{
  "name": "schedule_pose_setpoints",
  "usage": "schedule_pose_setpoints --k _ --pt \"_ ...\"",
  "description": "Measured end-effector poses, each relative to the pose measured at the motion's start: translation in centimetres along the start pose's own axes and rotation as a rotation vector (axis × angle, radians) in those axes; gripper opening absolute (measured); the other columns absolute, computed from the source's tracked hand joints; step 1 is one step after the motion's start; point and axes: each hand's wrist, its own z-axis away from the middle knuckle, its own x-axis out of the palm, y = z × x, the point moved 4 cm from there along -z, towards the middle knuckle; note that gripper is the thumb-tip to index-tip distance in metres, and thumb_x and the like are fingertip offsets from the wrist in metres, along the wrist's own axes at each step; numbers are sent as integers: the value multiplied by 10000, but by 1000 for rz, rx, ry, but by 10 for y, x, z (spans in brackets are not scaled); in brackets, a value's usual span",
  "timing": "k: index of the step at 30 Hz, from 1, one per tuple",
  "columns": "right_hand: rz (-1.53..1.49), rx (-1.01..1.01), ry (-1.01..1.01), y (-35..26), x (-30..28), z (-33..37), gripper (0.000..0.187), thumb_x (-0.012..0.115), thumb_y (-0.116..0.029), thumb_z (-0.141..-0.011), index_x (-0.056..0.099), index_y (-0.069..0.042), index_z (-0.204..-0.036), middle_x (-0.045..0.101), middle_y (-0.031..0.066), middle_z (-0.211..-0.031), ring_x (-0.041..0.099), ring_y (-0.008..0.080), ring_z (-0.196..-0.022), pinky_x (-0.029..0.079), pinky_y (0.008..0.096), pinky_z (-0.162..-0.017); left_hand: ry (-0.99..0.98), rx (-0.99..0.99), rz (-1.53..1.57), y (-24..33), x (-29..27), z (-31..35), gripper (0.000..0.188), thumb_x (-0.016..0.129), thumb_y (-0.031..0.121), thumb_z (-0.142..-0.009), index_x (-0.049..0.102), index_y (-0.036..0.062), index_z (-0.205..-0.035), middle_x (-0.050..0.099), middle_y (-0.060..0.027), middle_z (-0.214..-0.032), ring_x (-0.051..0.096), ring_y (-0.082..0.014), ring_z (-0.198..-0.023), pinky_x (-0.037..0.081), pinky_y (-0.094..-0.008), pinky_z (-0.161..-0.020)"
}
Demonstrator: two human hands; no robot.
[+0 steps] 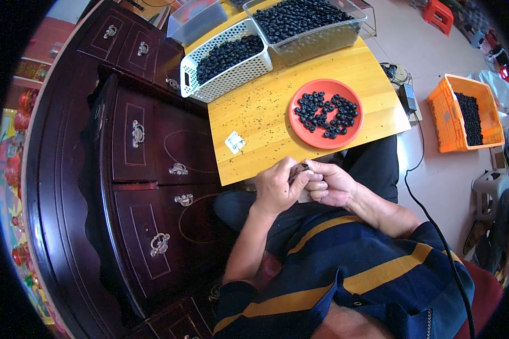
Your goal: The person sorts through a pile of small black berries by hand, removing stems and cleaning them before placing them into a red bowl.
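Both hands (277, 183) (333, 186) pinching dark piece (305, 167); black parts (345, 114) in red plate (310, 136) (12 o'clock), white basket (232, 79) (11), orange crate (445, 116) (2).

This looks like a room in a home — a large dark wooden cabinet (136, 164) with ornate metal handles (160, 243) stands along the left, and a red plastic stool (439, 16) sits on the pale tiled floor (398, 45). It also serves as a small workshop: a yellow worktop (266, 148) carries a clear bin (322, 50) and a white basket (232, 77) heaped with small black pieces (302, 17) — an orange crate (449, 121) on the floor holds similar ones.
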Motion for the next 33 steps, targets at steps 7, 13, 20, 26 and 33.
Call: schedule_pose_setpoints --k 7,13,20,26,33 --pt "41 3 -28 -2 -5 -3 230 576 -341 -1030 554 -132 -939 396 -83 -668 359 22 -527 274 187 -435 -14 -186 207 9 -7 -2 245 780 98 -833 663 38 -1039 621 -48 -687 572 -128 -574 458 -281 -548" --pt "194 -57 198 -2 -26 -5 191 566 -312 -1032 579 -134 -963 404 -83 -688 346 26 -525 266 190 -435 -268 -262 44 -2 -18 -12 206 756 185 -832 672 21 -924 642 -104 -674 613 -214 -573 488 -331 -571" --pt "100 -104 252 -5 -32 -5 241 511 -262 -1048 604 -46 -1099 609 13 -918 588 121 -731 461 225 -556 -431 -516 -27 -80 -63 -39 341 704 326 -880 698 -10 -823 680 -118 -690 645 -158 -649 515 -355 -621" --pt "18 -128 215 -6 -34 -6 297 483 -248 -1056 576 -11 -1208 662 136 -1173 681 256 -1034 596 354 -802 404 -418 55 -78 -128 -85 256 718 241 -939 660 -3 -993 567 35 -691 481 -49 -625 438 -251 -574" --pt "-29 -117 230 -10 -28 -5 387 432 -306 -1072 563 5 -1262 621 168 -1285 644 305 -1127 562 425 -920 -260 -485 88 -25 -22 -16 296 741 256 -866 700 17 -1036 665 -116 -689 628 -198 -568 490 -356 -550"
